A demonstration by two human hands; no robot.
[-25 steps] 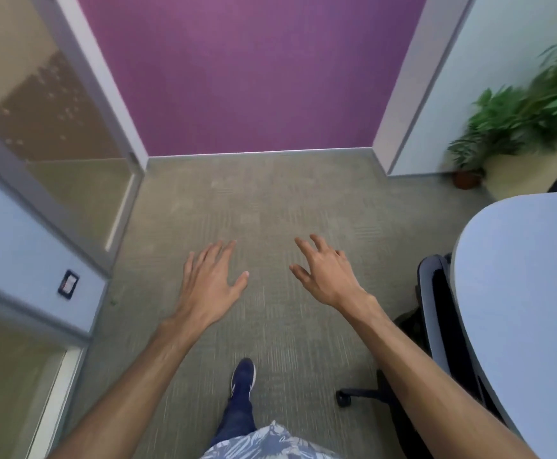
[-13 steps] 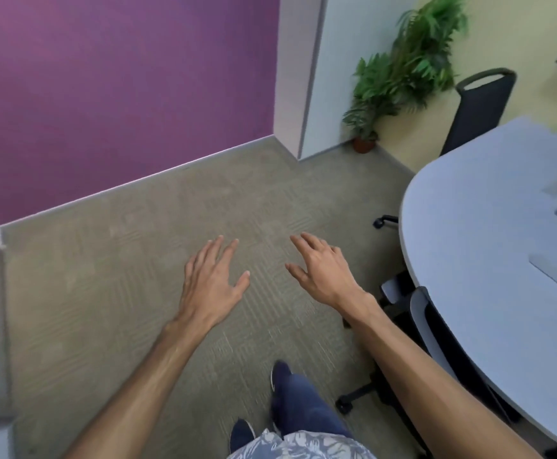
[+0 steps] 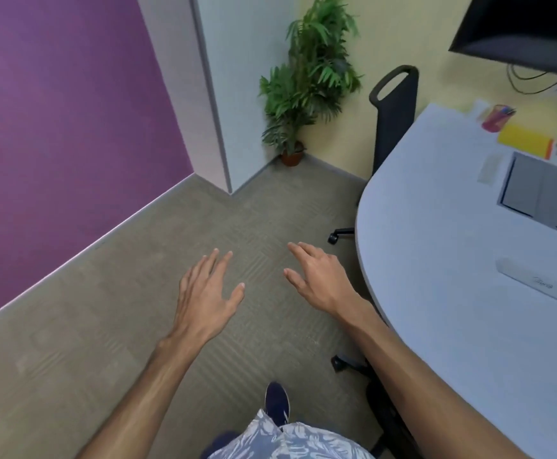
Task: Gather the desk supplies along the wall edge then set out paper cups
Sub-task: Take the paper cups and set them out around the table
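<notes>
Desk supplies (image 3: 524, 141) are located at the far right end of the table (image 3: 436, 246), close to the yellow wall: a red pen pot (image 3: 497, 118), a yellow box (image 3: 519, 139), a grey pad (image 3: 542, 190) and, nearer the person, a long white case (image 3: 535, 281). No paper cups can be made out in this view. The step in hand is judged to be the approach to the table, and nothing is gathered yet. The 2 hands are held out over the carpet, palms down, and nothing is held in either. The left hand (image 3: 209, 293) is spread with straight fingers. The right hand (image 3: 320, 279) is relaxed, with its fingers loosely extended, near the rounded table edge but not touching it. All supplies lie to the right of both hands and well apart from them; the white case is nearest to the right hand and the pen pot farthest. For the next move, a turn toward the table and a reach across its top are called for, probably to the white case first. A chair (image 3: 383, 412) under the table beside the right forearm may obstruct the approach.
</notes>
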